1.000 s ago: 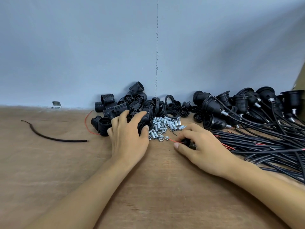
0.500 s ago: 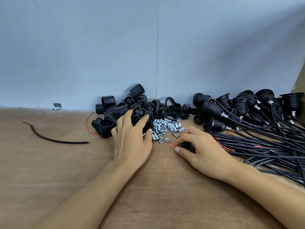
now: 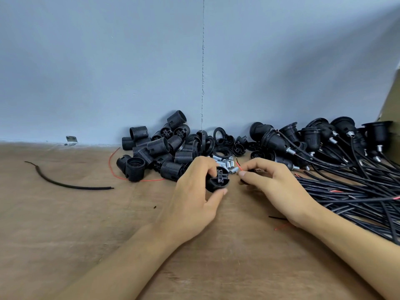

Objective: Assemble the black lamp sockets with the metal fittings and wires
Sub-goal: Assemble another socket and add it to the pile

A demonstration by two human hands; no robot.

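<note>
**Socket lifted, wire end raised to meet it**

Nearest us, on our side of the heap of metal fittings (image 3: pixel 225 164), both our hands have come up off the counter (image 3: pixel 129 234). A second ago our left hand lay spread over the loose sockets and our right pressed low on a wire end. Now the left hand (image 3: pixel 194 191) grips one black lamp socket (image 3: pixel 218 179) between thumb and curled fingers. Its inner face is turned towards us, just in front of the fittings. Our right hand (image 3: pixel 272 185), just right of that socket and apart from it, pinches a wire end (image 3: pixel 238 166) whose red core pokes up over the fittings' near edge. Something small and black sits under its fingers; we cannot tell what.

We judge that picking is done and that feeding the wire into the socket is the step in hand. Neither hand holds a fitting yet.

Close on the left of the fittings lies the pile of loose sockets (image 3: pixel 155 152), with a thin red strand (image 3: pixel 151 180) curling out of it. Farther left, a black wire offcut (image 3: pixel 71 186) lies alone. Right of the fittings runs the bundle of black wires (image 3: pixel 350 191). Behind the fittings sit black rings (image 3: pixel 219 133), and to their right the finished sockets (image 3: pixel 275 141) lie against the blue wall (image 3: pixel 108 72).
</note>
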